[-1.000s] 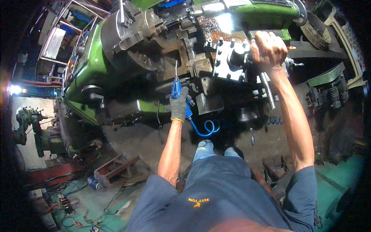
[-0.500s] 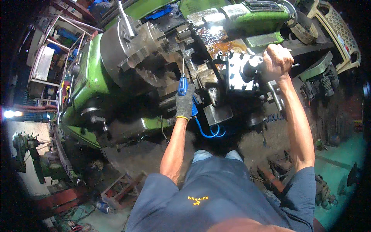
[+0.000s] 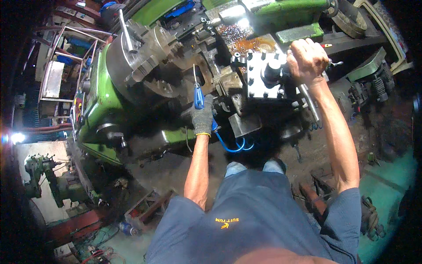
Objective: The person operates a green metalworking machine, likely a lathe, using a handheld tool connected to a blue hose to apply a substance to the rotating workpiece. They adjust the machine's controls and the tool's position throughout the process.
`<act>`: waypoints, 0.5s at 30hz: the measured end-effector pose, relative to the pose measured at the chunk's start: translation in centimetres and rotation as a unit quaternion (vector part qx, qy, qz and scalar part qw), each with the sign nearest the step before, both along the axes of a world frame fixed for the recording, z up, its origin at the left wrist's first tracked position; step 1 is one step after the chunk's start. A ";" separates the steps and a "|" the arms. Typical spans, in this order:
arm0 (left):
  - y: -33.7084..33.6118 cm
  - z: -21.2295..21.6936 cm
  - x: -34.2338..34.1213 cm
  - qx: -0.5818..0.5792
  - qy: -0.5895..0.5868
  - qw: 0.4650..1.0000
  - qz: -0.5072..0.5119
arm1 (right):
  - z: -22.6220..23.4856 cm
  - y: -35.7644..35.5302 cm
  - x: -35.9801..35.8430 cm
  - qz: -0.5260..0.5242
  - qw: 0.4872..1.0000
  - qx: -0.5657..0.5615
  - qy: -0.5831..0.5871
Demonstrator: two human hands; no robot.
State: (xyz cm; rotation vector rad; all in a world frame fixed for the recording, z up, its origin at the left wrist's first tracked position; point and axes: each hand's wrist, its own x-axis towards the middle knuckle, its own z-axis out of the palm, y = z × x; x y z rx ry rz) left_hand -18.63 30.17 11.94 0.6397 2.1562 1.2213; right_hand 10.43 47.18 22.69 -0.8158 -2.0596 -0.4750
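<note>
My left hand (image 3: 202, 118), in a grey knit glove with a yellow cuff, is closed around a blue air blow gun (image 3: 199, 97). Its thin nozzle (image 3: 194, 75) points away from me, beside the big lathe chuck (image 3: 125, 55) and its jaws. A blue hose (image 3: 226, 147) hangs in a loop below the glove. Bare, my right hand (image 3: 307, 60) is wrapped around a lever at the right side of the square tool post (image 3: 258, 90); the fingers hide most of that lever. Another metal handle (image 3: 310, 103) stands near my right wrist.
The green headstock (image 3: 99, 92) bulges at the left, and the green tailstock (image 3: 290, 17) lies at the far side. Brown wet fluid and chips cover the bed (image 3: 244, 42). A metal rack (image 3: 55, 79) stands far left. A red metal frame (image 3: 147, 209) lies on the floor.
The blow gun has swung left, its nozzle now leaning toward the chuck side. My right hand stays at the tool post lever. The whole view has shifted slightly.
</note>
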 end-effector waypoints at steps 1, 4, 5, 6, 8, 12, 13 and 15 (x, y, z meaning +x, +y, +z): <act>-0.2 0.1 0.4 -0.019 0.044 0.999 0.004 | 0.1 0.0 0.2 0.002 1.000 -0.006 -0.005; -0.7 -1.0 -0.2 -0.037 0.153 0.987 -0.025 | 0.0 0.1 0.1 0.023 0.999 0.012 0.020; -0.7 0.0 0.4 -0.039 0.187 0.981 -0.026 | -0.3 0.3 0.1 0.022 1.000 0.002 0.019; -0.6 0.7 0.5 -0.037 0.193 0.980 -0.040 | -0.5 0.2 0.1 0.010 1.000 -0.009 0.012; -0.5 3.6 1.4 -0.108 0.226 0.967 -0.044 | -0.9 0.4 -0.1 0.014 0.999 -0.017 0.037; 0.1 5.4 0.3 -0.138 0.206 0.968 -0.027 | -0.6 0.4 -0.2 0.021 0.998 -0.032 0.045; 0.4 5.6 -0.1 -0.159 0.212 0.964 -0.029 | -0.8 0.5 -0.1 0.017 0.998 -0.027 0.047; 0.9 6.2 0.4 -0.170 0.216 0.961 -0.035 | -1.0 0.9 0.1 0.013 0.999 -0.025 0.046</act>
